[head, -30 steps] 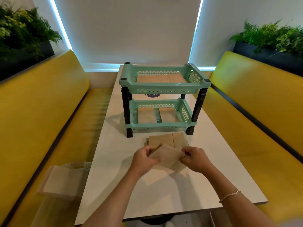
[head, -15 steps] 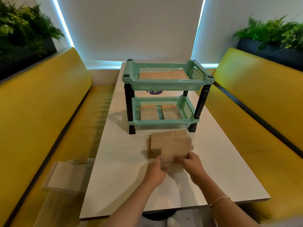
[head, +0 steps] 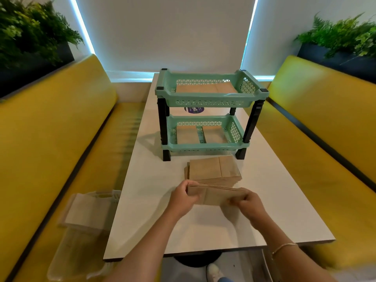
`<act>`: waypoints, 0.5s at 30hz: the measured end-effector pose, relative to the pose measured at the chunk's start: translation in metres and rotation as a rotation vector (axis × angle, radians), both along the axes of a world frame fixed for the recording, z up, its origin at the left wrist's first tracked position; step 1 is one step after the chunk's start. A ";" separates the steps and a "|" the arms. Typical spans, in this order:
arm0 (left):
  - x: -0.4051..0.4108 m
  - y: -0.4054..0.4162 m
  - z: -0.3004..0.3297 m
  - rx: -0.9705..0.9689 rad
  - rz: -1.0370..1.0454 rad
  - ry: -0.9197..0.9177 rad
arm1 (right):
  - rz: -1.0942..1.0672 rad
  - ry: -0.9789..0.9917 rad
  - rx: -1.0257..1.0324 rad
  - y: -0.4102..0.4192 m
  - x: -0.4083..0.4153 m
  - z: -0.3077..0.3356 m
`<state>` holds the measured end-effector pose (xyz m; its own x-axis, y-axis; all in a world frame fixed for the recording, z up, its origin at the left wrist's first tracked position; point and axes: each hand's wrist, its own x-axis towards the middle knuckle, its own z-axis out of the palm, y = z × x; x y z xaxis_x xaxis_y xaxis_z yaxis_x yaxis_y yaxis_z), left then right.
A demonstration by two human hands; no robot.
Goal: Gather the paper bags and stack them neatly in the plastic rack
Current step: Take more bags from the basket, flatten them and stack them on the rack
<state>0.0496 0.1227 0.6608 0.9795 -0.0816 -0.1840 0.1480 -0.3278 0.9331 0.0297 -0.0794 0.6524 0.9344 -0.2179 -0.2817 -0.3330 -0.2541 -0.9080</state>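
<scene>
I hold a bundle of brown paper bags [head: 213, 196] upright on its edge above the white table [head: 154, 180]. My left hand [head: 183, 197] grips its left end and my right hand [head: 247, 202] grips its right end. Just beyond lies a flat stack of paper bags [head: 211, 168]. Behind that stands the mint-green two-tier plastic rack [head: 209, 98] on black legs. Brown bags lie in its upper tray [head: 205, 88] and in two piles in its lower tray [head: 188, 135].
Yellow benches [head: 50, 139] run along both sides of the table. On the left bench sits a clear plastic container with pale bags [head: 89, 210]. Planters with greenery [head: 341, 39] top both bench backs. A purple sticker [head: 194, 109] lies on the table behind the rack.
The bundle went from a loose tilt between my hands to standing on edge, squared up, with one hand at each end. The view shifted slightly.
</scene>
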 end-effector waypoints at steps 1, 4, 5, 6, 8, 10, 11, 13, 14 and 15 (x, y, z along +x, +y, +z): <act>-0.002 -0.003 -0.004 0.002 0.014 0.024 | -0.011 0.008 0.003 0.004 0.000 -0.003; -0.005 -0.006 -0.005 0.023 0.040 0.026 | -0.019 0.019 0.025 0.006 0.001 -0.003; -0.005 -0.006 -0.003 0.039 0.032 0.000 | -0.002 0.022 0.029 0.004 0.002 0.000; -0.004 -0.004 0.001 0.063 0.018 -0.035 | 0.019 0.028 0.027 0.003 0.002 0.004; 0.001 0.001 0.011 0.138 -0.037 -0.109 | 0.060 0.029 0.011 -0.002 0.005 0.014; 0.009 0.004 0.024 0.247 -0.127 -0.144 | 0.088 0.016 0.016 -0.005 0.012 0.027; 0.014 0.005 0.031 0.303 -0.177 -0.143 | 0.097 0.007 0.027 -0.007 0.016 0.036; 0.026 0.006 0.042 0.359 -0.218 -0.128 | 0.091 -0.008 0.053 -0.009 0.028 0.052; 0.031 0.006 0.047 0.343 -0.204 -0.113 | 0.074 -0.013 0.080 -0.010 0.035 0.059; 0.037 0.006 0.051 0.288 -0.176 -0.083 | 0.055 -0.019 0.123 -0.011 0.041 0.066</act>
<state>0.0865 0.1289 0.7116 0.9676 -0.2070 -0.1447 -0.0066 -0.5936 0.8047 0.0710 -0.0909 0.7181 0.9495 -0.1308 -0.2852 -0.3040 -0.1580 -0.9395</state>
